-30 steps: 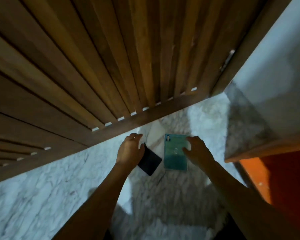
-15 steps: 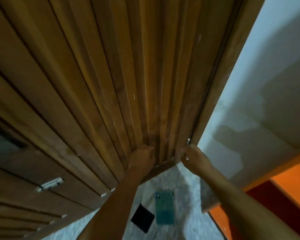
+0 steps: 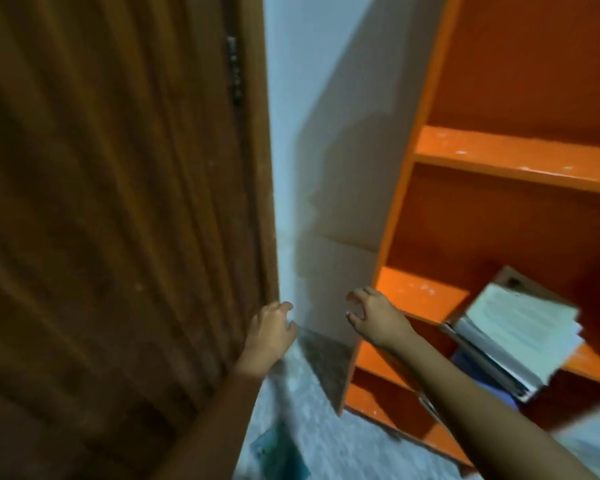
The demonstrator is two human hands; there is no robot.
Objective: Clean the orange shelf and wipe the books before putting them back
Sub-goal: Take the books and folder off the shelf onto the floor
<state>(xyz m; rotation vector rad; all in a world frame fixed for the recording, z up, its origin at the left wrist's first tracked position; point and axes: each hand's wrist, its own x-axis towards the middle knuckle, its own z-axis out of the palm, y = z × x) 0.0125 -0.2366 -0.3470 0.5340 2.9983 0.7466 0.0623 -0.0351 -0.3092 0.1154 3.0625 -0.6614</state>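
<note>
Several boards of the orange shelf (image 3: 513, 157) fill the right side, their top faces bright orange and flecked with pale specks, the back panel darker, the outer side panel a dull grey-brown. A stack of books (image 3: 520, 327) lies flat on one of the lower boards towards the right, turned askew with pale page edges facing out and a corner hanging past the board's front edge; something blue shows beneath it, too blurred to name. The right hand (image 3: 374, 315) hovers in front of the shelf's left front edge, left of the books and apart from them, fingers loosely curled and empty. The left hand (image 3: 269, 336) is at the edge of the slatted wooden door (image 3: 118, 237), fingers loosely bent and gripping nothing; whether it touches the wood cannot be told. A narrow strip of pale wall (image 3: 291, 98) separates door and shelf. Below, on the pale mottled floor (image 3: 312, 420), a teal book (image 3: 274, 452) lies close to the door, partly hidden by the left forearm.
</note>
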